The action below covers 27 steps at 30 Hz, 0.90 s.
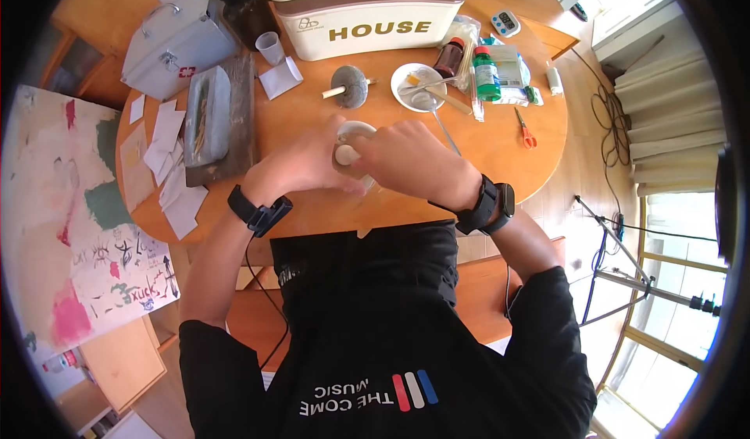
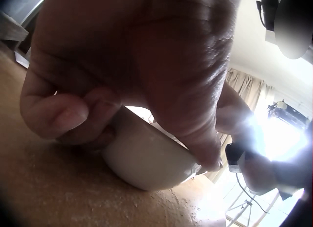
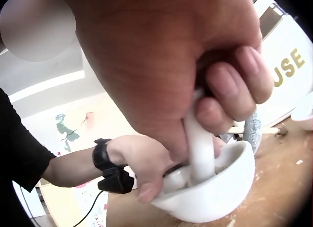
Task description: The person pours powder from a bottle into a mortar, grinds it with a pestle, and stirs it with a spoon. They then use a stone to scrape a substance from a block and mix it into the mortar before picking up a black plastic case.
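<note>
A white mortar point(image 3: 215, 202) stands on the wooden table, tilted in the left wrist view, with some crumbly bits inside. My left hand point(image 1: 303, 158) holds it from the side, thumb at the rim and fingers curled along the outer wall point(image 2: 146, 156). In my right hand point(image 1: 418, 158) is a white pestle point(image 3: 201, 151), its shaft gripped inside the curled fingers. The pestle's lower end goes down into the mortar, as the right wrist view shows. Pale crumbs lie scattered on the table round the mortar.
Beyond the hands lies a grey grinding wheel point(image 1: 349, 87) with a wooden axle. A white bowl point(image 1: 419, 68) with spoons, a green bottle point(image 1: 486, 76) and orange scissors point(image 1: 526, 133) are to the right. Leftward are a stone trough point(image 1: 206, 119) and papers point(image 1: 166, 134); a HOUSE box point(image 1: 375, 37) stands behind.
</note>
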Each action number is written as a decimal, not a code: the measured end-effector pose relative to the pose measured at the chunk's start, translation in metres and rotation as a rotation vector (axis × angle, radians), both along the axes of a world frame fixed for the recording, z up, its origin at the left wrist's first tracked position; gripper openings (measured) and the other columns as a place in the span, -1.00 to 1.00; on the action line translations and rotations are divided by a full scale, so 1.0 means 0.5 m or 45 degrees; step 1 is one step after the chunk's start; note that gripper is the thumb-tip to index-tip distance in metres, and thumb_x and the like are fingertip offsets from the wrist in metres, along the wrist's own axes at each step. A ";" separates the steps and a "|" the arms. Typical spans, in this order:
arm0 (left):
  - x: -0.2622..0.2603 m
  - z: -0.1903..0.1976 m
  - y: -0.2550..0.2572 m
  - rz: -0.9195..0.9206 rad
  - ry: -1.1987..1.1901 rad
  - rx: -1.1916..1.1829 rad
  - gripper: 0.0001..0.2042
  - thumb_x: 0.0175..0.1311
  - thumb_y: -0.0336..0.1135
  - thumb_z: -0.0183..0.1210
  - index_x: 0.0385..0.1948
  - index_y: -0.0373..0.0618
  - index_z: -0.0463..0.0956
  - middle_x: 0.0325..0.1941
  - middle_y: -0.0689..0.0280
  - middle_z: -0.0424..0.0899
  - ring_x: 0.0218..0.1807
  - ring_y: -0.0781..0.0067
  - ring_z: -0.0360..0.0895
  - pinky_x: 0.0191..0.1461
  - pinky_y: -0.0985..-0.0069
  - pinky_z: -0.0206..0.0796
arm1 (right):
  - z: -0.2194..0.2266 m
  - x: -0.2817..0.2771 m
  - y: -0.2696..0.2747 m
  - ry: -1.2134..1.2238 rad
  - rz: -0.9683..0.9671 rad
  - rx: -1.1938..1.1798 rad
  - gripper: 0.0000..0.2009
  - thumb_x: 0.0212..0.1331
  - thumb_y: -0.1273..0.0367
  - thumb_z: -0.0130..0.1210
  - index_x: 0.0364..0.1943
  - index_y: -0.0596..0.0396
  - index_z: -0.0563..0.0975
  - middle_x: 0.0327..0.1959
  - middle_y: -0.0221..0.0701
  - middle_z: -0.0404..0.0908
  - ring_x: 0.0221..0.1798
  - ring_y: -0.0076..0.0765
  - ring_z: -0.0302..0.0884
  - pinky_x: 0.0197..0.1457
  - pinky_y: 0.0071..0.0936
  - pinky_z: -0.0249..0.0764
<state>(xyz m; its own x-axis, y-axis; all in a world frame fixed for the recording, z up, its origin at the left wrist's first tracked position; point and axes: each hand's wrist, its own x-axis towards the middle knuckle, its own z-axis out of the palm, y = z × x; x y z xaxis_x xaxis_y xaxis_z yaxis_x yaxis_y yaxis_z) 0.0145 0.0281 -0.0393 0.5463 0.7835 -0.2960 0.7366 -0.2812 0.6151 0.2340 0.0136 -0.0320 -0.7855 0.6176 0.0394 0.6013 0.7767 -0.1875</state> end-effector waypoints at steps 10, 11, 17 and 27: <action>0.002 0.014 0.000 -0.008 0.051 -0.034 -0.03 -0.10 0.10 0.63 0.29 -0.26 0.29 0.20 -0.08 0.61 0.25 -0.12 0.60 0.28 0.15 0.46 | -0.008 0.030 -0.032 0.093 -0.154 0.100 -0.82 0.23 0.47 0.18 -0.11 0.12 0.48 -0.26 -0.19 0.58 -0.30 -0.02 0.67 -0.33 -0.13 0.52; -0.005 -0.007 0.000 -0.020 0.013 0.010 -0.01 -0.10 0.11 0.63 0.32 -0.26 0.28 0.19 -0.09 0.62 0.25 -0.13 0.60 0.27 0.15 0.47 | -0.005 0.043 -0.033 0.125 -0.212 0.060 -0.80 0.25 0.49 0.15 -0.07 0.12 0.46 -0.26 -0.19 0.58 -0.28 0.01 0.67 -0.32 -0.11 0.52; -0.005 -0.001 -0.004 0.039 0.003 -0.116 0.02 -0.12 0.08 0.63 0.36 -0.23 0.25 0.15 -0.09 0.67 0.22 -0.08 0.65 0.25 0.19 0.47 | -0.014 0.131 0.004 0.171 -0.580 0.264 -0.70 0.19 0.57 0.04 0.02 0.27 0.41 -0.29 -0.07 0.57 -0.34 0.10 0.68 -0.34 -0.07 0.58; -0.007 0.003 0.001 -0.011 0.031 -0.122 0.09 -0.11 0.17 0.63 0.40 -0.26 0.20 0.05 -0.20 0.70 0.15 -0.21 0.67 0.22 0.10 0.49 | -0.086 0.113 0.040 0.152 -0.725 0.191 -0.53 0.25 0.53 0.04 0.26 0.43 0.35 -0.15 0.14 0.62 -0.27 0.16 0.74 -0.28 -0.11 0.69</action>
<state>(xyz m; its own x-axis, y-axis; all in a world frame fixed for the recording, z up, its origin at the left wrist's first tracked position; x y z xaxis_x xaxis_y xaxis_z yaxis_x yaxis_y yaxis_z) 0.0107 0.0286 -0.0379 0.5450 0.7461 -0.3826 0.7492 -0.2284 0.6218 0.2906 0.0336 -0.0749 -0.3176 0.9208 0.2262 0.9121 0.3619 -0.1927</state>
